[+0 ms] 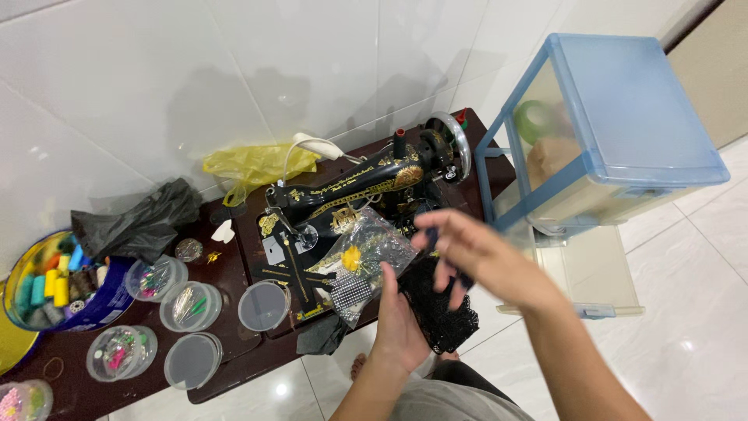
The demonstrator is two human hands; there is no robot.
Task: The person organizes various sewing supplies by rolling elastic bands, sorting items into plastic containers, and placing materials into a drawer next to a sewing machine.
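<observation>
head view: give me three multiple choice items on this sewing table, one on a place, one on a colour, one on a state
1. Where is the round tin of thread spools?
A. at the table's left end
B. in the blue drawer unit
C. on the floor

2. What colour is the crumpled bag behind the sewing machine?
A. red
B. yellow
C. white

3. What is the left hand doing?
A. resting empty
B. turning the handwheel
C. holding a clear packet

Answers: A, the tin sits at the left end; B, the bag is yellow; C, the fingers close on the packet.
</observation>
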